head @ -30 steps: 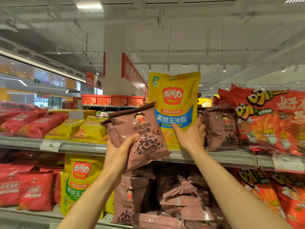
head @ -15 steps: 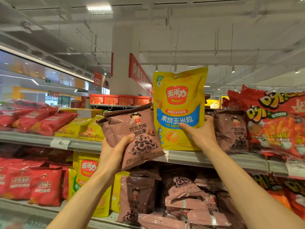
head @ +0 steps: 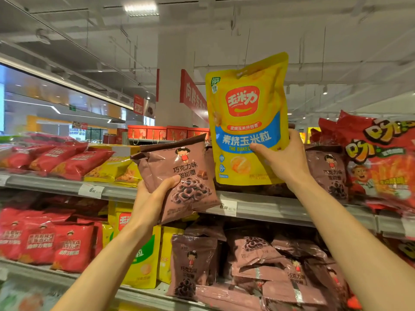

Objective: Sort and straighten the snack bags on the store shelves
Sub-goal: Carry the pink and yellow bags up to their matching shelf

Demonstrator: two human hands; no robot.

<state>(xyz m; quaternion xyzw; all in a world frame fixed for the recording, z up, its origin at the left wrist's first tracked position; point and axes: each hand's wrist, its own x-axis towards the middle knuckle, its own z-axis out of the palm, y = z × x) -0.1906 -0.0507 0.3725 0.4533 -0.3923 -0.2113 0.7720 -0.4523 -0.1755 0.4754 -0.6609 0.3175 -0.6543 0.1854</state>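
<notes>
My left hand [head: 152, 196] grips a brown chocolate-ring snack bag [head: 182, 176] by its lower left side, held tilted in front of the top shelf's edge [head: 269, 207]. My right hand [head: 285, 160] holds a tall yellow corn-snack bag [head: 247, 122] by its lower right side, upright and raised above the top shelf. Another brown bag [head: 330, 171] stands on the shelf just right of that hand.
Red bags [head: 58, 156] and yellow bags [head: 110, 169] lie on the top shelf at left; big red bags [head: 381, 162] crowd the right. The lower shelf holds red bags [head: 45, 239], yellow bags [head: 143, 265] and a jumble of brown bags [head: 269, 265].
My right hand has lifted the yellow bag higher above the top shelf. The left hand keeps the brown bag at about the same place.
</notes>
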